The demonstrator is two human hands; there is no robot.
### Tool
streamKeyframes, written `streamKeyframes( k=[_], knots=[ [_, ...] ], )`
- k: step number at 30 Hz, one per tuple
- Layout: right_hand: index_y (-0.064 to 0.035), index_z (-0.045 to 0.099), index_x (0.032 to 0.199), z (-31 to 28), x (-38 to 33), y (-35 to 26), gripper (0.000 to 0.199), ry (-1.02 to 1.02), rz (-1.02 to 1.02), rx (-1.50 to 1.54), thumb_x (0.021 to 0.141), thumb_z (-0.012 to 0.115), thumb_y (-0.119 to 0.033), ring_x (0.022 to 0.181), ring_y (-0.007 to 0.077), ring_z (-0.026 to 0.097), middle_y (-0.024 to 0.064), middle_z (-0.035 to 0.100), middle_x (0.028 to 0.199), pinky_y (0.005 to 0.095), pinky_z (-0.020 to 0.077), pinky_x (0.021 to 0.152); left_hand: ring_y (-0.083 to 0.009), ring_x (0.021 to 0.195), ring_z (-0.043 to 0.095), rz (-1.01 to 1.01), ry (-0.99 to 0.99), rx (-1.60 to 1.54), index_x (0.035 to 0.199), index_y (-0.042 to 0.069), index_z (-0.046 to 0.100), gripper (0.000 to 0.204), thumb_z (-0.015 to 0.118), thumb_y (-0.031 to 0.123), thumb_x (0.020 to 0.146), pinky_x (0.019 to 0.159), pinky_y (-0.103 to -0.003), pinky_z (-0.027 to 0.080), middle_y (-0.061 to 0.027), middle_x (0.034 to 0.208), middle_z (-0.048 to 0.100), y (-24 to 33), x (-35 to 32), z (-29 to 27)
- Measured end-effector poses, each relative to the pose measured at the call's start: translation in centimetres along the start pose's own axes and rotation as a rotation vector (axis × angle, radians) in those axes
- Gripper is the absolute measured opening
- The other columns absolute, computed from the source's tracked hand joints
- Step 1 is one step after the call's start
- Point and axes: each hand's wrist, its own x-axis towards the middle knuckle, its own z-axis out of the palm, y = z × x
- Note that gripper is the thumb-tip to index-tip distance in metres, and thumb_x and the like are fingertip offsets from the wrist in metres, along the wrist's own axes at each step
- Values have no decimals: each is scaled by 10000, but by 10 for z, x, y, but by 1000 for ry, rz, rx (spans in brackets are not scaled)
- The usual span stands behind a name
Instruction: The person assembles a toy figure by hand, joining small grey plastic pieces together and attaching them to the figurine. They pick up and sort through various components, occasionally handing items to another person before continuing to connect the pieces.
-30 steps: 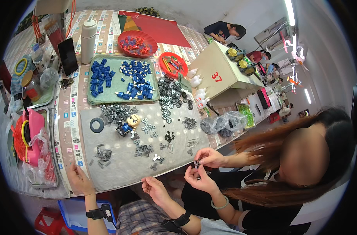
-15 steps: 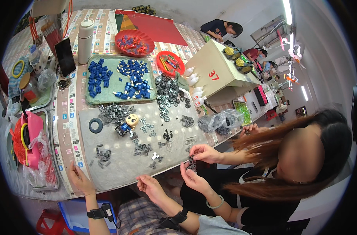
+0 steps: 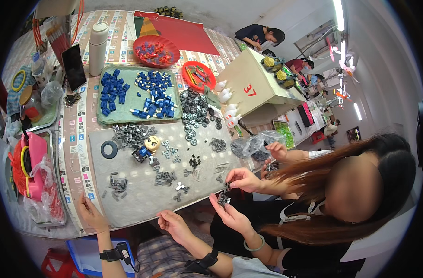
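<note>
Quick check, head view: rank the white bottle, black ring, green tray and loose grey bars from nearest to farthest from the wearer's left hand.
From the left hand:
1. Grey bars: just ahead, slightly right.
2. Black ring: beyond the bars, slightly left of them.
3. Green tray: behind the ring, extending right.
4. White bottle: beyond the tray's left end.

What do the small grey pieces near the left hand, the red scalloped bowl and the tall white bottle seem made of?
Small grey pieces: probably moulded plastic, fairly matte; many look alike.
Red scalloped bowl: likely plastic, slightly glossy; bright even colour, fluted rim.
White bottle: perhaps coated metal, possibly plastic; smooth, uniform surface.
</note>
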Motion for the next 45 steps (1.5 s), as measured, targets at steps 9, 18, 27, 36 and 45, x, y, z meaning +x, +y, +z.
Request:
streamKeyframes(
  k=[9,18,27,36,45],
  knots=[
    [-43,570,929,-2,-1,-1,214,6,20,-4,894,485,-236,653,75,498,-3,547,720,202,405,621,-150,857,484,-15,-3,-20,1141,-25,483,261,416,63,904,763,-250,393,-86,995,515,-3,-1,1],
    [-59,566,944,-11,3,9,204,-4,39,12,892,488,-239,655,64,502,-13,549,731,190,411,613,-163,884,474,40,-15,85,1141,-21,483,264,407,85,912,808,-260,380,-89,1018,516,-18,-3,-1],
    [-81,567,956,-8,7,9,232,-18,0,-32,895,482,-288,638,40,482,-37,537,716,171,391,606,-190,972,502,78,18,49,1162,-44,459,287,409,98,917,849,-281,389,-123,1104,515,-20,6,-2],
    [-72,584,957,-6,-2,-3,241,18,0,-18,882,503,-287,627,39,495,-41,547,708,172,392,583,-200,940,511,40,-43,103,1143,-33,479,272,421,92,908,837,-294,398,-121,1082,522,-12,-2,2],
    [-37,584,922,-20,2,-23,197,86,-146,18,881,504,-213,628,88,526,11,574,709,206,425,599,-173,917,494,12,-62,58,1133,-25,486,262,422,80,902,813,-264,390,-108,1030,518,10,1,4]
  ],
)
